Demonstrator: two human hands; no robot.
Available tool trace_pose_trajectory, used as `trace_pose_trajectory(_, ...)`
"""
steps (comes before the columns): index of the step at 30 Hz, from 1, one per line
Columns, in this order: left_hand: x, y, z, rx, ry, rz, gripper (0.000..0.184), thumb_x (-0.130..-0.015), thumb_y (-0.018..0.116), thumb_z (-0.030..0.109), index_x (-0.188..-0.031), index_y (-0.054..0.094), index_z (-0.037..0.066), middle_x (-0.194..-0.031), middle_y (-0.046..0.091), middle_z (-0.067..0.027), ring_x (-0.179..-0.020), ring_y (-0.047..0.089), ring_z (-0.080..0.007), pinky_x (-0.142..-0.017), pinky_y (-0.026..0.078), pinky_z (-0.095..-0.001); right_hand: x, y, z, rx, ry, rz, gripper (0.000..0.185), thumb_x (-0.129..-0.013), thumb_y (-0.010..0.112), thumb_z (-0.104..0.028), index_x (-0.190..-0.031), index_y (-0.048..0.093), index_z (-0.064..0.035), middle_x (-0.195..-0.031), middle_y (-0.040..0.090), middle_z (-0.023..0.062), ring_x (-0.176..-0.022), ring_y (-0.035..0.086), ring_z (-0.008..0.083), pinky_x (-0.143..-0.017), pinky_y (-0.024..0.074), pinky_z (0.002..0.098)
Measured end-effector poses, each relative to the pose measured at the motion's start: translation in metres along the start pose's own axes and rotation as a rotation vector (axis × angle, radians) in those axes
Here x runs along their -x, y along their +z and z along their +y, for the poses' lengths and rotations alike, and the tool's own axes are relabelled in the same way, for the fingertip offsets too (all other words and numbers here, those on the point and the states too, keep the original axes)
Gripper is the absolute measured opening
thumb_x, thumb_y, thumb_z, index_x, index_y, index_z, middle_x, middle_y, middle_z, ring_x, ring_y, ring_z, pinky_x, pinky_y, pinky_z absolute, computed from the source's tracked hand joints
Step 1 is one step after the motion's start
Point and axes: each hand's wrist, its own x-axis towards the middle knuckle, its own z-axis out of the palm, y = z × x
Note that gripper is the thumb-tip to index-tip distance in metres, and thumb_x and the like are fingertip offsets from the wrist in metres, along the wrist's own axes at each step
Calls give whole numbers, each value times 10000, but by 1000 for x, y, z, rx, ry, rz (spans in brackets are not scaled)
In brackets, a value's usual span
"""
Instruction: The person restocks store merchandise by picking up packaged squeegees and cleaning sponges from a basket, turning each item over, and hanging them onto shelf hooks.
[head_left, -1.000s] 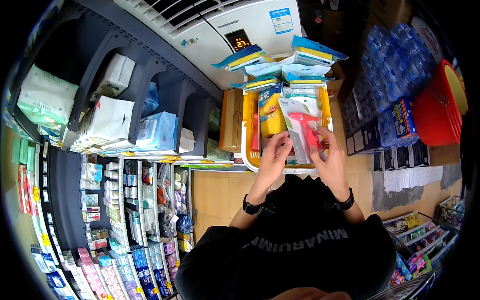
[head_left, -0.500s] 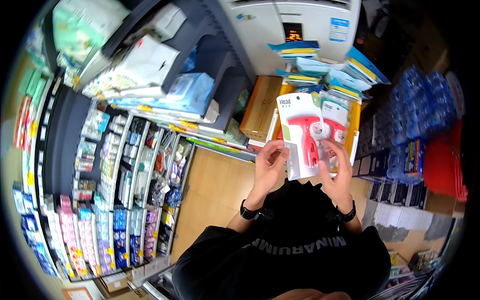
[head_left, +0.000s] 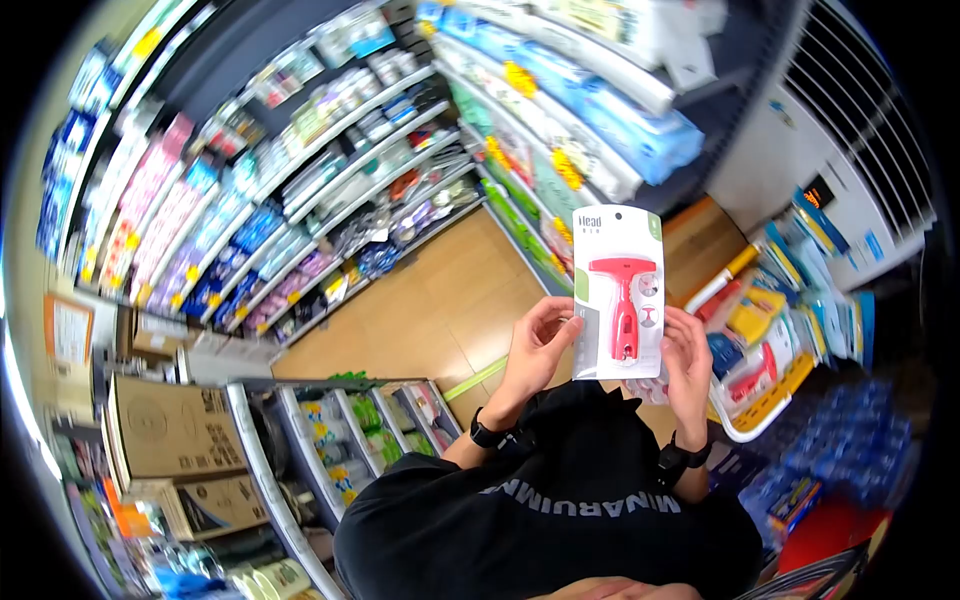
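Observation:
A white card pack with a red T-shaped tool (head_left: pixel 625 310) is held upright in front of my chest. My left hand (head_left: pixel 543 345) grips its left edge, fingers curled and thumb against the card. On the other side, my right hand (head_left: pixel 686 362) pinches the right edge, its lower fingers partly behind the card. To the right stands a yellow and white basket (head_left: pixel 776 398) holding a yellow pack (head_left: pixel 756 316), another red tool pack (head_left: pixel 752 374) and several blue-and-yellow bags.
Stocked shelves (head_left: pixel 330 165) run along the far side. A low shelf unit (head_left: pixel 375 425) stands at the lower left beside cardboard boxes (head_left: pixel 180 430). Blue bottle packs (head_left: pixel 845 440) and a red bucket (head_left: pixel 832 535) are at the lower right, with a white appliance (head_left: pixel 800 130) behind the basket.
The pack has come up out of the basket, held in both hands. The view has turned left, so the basket now appears at the right and the aisle shelves ahead.

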Motion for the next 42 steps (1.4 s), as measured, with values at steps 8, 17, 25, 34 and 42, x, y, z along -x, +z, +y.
trace_pose_trajectory(8,56,-101,44,-48,119,311,241,-972,643,72,-1193,612,-18,-1058,679,-53,-976,639,-90,-868,512,-246,-28,120,1,-107,13,-286,355,-937,585,6,-1283,514,37,-1169,622,118,-1077,586,147,-964,450,285)
trace_pose_trajectory(17,118,-195,84,-183,113,565,242,-995,625,138,-1191,651,-1,-860,686,-37,-795,601,-68,-752,503,-236,-17,244,12,-117,28,-438,323,-932,591,30,-1248,525,31,-1127,625,103,-1057,591,130,-940,462,263)
trace_pose_trajectory(25,142,-254,94,-157,141,644,251,-1002,611,131,-1177,663,-41,-817,668,-34,-758,597,-75,-719,500,-231,-2,305,18,-108,59,-482,346,-922,603,40,-1258,523,35,-1141,626,112,-1058,598,136,-935,471,263)
trace_pose_trajectory(34,132,-282,90,-135,169,632,220,-995,617,91,-1169,667,-34,-977,625,-33,-819,609,-84,-751,518,-240,-20,330,19,-94,105,-514,370,-918,598,63,-1280,522,46,-1159,626,112,-1077,603,135,-930,479,252)
trace_pose_trajectory(42,91,-299,97,-179,198,746,226,-996,614,96,-1166,675,-40,-881,680,-37,-775,610,-81,-740,512,-237,-77,355,38,-175,130,-608,345,-916,610,57,-1250,527,38,-1138,621,105,-1072,600,137,-939,480,253)
